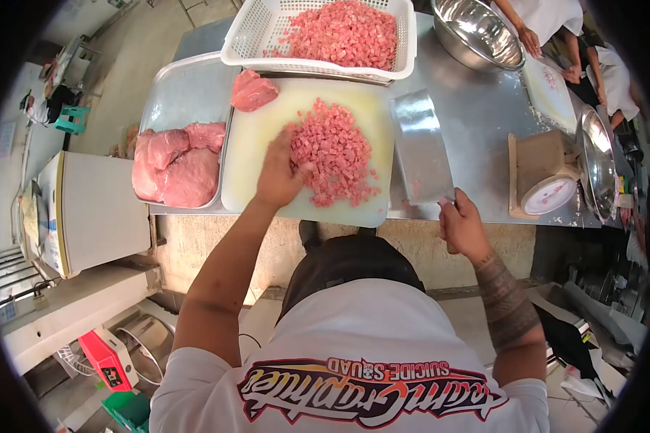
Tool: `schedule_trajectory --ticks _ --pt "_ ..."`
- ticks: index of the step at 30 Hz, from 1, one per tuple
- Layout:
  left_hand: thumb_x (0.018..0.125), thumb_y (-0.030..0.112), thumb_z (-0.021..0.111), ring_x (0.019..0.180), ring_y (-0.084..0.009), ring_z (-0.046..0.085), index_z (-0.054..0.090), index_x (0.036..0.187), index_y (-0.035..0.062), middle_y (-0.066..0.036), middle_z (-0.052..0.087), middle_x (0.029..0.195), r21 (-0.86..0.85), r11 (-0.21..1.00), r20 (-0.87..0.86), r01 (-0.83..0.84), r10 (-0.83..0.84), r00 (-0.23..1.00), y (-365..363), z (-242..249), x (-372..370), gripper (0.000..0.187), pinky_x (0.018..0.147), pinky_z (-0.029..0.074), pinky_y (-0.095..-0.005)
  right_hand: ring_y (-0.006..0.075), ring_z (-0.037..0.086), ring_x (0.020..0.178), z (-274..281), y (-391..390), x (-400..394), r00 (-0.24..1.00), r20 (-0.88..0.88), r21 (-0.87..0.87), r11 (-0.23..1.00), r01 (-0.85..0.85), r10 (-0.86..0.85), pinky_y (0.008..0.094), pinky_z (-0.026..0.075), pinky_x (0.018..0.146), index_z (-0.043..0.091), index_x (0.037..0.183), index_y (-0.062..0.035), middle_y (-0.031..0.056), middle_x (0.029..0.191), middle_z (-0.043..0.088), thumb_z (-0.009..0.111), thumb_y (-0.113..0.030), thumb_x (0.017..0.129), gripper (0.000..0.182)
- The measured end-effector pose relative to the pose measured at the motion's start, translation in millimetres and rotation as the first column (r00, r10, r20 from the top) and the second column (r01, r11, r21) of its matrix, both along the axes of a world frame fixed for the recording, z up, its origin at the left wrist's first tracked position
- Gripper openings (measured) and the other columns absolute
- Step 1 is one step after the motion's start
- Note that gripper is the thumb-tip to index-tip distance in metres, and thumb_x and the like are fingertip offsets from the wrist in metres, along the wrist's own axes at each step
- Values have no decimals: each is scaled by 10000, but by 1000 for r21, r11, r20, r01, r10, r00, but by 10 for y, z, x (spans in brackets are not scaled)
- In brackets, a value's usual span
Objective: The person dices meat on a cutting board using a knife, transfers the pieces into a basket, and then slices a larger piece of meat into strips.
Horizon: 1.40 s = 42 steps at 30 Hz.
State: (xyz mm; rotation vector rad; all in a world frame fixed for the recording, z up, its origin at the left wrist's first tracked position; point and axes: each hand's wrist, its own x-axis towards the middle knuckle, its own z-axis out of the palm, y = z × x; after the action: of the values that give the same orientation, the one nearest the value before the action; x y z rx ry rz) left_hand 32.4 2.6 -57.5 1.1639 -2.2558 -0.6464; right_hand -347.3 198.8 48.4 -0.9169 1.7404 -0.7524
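Working from afar, I have my left hand (280, 173) against the left side of a pile of diced meat (332, 151) on a pale cutting board (256, 148), fingers and thumb apart; whether any cubes sit between them, I cannot tell. My right hand (464, 224) is closed around the handle of a broad cleaver (420, 144), its long axis running from the near edge of the steel table (477, 108) toward the far side, leaning slightly left. The blade is just right of the board, so the pile lies to its left, with my left hand the nearer one; whether the blade touches the tabletop is unclear. An uncut chunk (253, 91) lies at the board's far left corner, beside a tray (195, 94) of large cuts (188, 173), while a white basket (249, 36) holds more diced meat beyond
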Motion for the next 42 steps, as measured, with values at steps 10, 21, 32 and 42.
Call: schedule_trajectory --ticks 10,21,32,42 --pt "636 689 910 1540 -628 210 239 1706 100 -378 196 1693 -82 994 40 -71 74 996 788 142 -551 1393 1234 233 -710 170 635 546 -777 -9 815 988 134 73 995 64 -74 353 536 509 592 1233 -5 81 735 644 573 -144 1066 218" --pt "770 615 847 1473 -628 307 476 1614 151 -377 304 1639 -151 959 -53 -239 233 971 850 88 -790 1032 1187 290 -715 227 689 559 -706 -311 1586 927 319 -34 980 -198 199 387 552 522 549 1246 43 127 764 689 597 -143 1036 285" --pt "741 534 886 1471 -616 311 526 1575 143 -366 327 1632 -235 948 -102 -215 196 975 820 602 -895 989 1195 306 -696 146 652 622 -267 -198 1456 915 349 -93 979 -180 201 324 547 568 540 1202 0 63 801 636 527 -36 1055 152" --pt "776 467 851 1436 -569 409 548 1532 112 -362 394 1590 -495 851 -136 -174 122 983 -1475 1044 -1667 888 1196 351 -643 153 620 586 225 -2003 794 898 418 -158 984 -79 139 331 541 554 571 1094 4 63 761 627 576 -121 1049 133"
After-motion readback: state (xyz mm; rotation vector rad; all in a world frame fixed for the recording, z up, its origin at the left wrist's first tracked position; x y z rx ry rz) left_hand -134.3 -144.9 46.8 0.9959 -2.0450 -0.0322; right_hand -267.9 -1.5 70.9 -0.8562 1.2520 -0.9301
